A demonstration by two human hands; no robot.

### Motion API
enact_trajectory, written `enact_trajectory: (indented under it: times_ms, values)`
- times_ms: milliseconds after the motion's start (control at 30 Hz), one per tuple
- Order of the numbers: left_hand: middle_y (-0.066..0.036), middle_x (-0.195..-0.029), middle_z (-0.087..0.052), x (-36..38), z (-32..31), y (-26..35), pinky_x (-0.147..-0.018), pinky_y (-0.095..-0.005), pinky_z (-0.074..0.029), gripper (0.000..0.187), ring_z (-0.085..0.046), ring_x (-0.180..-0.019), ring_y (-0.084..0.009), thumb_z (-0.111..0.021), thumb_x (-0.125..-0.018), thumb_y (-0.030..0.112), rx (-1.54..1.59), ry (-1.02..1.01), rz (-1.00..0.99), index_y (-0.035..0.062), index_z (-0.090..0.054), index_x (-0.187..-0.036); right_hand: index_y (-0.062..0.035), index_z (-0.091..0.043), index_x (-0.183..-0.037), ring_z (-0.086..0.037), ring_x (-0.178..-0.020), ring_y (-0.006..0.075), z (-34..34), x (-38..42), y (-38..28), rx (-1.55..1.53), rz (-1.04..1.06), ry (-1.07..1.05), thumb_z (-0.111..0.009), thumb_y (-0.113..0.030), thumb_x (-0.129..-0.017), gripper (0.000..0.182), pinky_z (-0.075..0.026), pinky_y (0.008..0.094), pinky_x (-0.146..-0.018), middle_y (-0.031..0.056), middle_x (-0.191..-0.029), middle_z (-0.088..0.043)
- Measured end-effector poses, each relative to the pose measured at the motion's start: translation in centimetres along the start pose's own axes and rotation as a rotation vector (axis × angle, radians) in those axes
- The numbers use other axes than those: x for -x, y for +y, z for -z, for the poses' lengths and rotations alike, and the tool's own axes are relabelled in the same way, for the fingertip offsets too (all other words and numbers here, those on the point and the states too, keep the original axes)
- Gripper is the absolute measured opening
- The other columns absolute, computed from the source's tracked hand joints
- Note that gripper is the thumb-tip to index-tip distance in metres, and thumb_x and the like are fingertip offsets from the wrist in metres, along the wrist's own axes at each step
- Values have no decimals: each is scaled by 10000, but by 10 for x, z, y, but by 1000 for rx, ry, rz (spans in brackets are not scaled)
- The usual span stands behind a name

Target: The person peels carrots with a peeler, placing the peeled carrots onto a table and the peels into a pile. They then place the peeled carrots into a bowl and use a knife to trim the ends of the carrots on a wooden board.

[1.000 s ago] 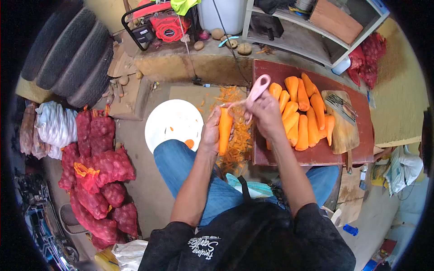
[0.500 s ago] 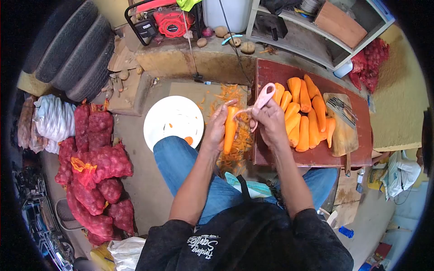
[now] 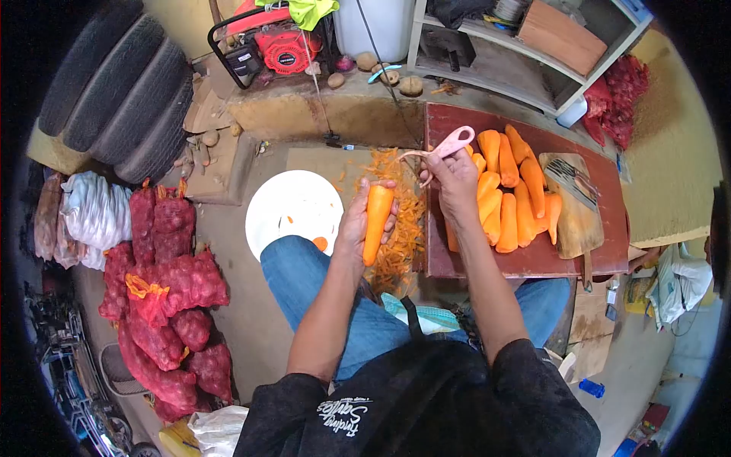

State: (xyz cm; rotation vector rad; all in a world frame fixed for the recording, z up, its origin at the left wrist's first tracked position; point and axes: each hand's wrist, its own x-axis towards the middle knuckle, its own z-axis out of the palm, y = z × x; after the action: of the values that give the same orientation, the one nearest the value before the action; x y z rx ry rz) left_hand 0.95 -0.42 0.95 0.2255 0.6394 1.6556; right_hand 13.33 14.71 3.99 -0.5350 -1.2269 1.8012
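My left hand (image 3: 356,226) is closed around a peeled orange carrot (image 3: 377,225), its thick end pointing away from me. In my right hand (image 3: 454,186) is a pink peeler (image 3: 457,139), its forked head turned left toward the carrot but apart from it. Several peeled carrots (image 3: 525,217) lie piled on the red table (image 3: 449,263) just right of that hand. Beneath the hands, orange peelings (image 3: 403,244) are scattered over a flat sheet on the floor. A white round basin (image 3: 293,202) with a few orange bits stands left of my left hand.
A wooden board (image 3: 575,228) with forks and a knife lies on the table's right side. Red net sacks (image 3: 175,289) are heaped on the left floor, below stacked tires (image 3: 129,99). A red engine-like machine (image 3: 285,52) and a grey shelf (image 3: 499,68) stand at the back.
The peeler has moved off the carrot, up and to the right. My left hand has turned the carrot and lowered it slightly. The whole view has shifted a little.
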Motion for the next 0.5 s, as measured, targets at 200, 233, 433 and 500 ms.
enact_trajectory:
  times_ms: [200, 233, 433, 500]
  values:
    - [-88, -818, -600, -1, -5, -1, -400, -252, -492, 561, -597, -576, -167, -494, -1024, 530, 1, 156, -68, 21, -581, -1243, -20, -554, -1081, -654, -704, 137, 6, 60, -4, -54, -207, -172, -734, -115, -906, 269, -541, 259, -619, 77, -871, -675]
    - [-88, -820, -606, -4, -2, -4, -416, -262, -506, 551, -606, -585, -171, -510, -1022, 512, -59, 181, -87, 15, -584, -1247, -22, -555, -1096, -662, -709, 138, 4, 70, -4, -53, -239, -201, -750, -142, -901, 300, -547, 256, -615, 81, -877, -681]
    - [-76, -844, -622, -1, -10, -7, -483, -275, -536, 442, -625, -621, -160, -539, -1029, 423, -121, 216, -51, 36, -627, -1225, 16, -561, -1197, -661, -771, 134, -11, 90, 3, -10, -251, -241, -730, -93, -910, 350, -539, 258, -651, 80, -957, -698]
    - [-85, -867, -646, -1, -4, -5, -483, -275, -528, 448, -628, -634, -158, -526, -1035, 422, -138, 181, -39, 34, -621, -1237, -2, -557, -1130, -651, -756, 119, -9, 71, 8, 45, -173, -181, -712, -81, -919, 274, -536, 253, -654, 75, -935, -691]
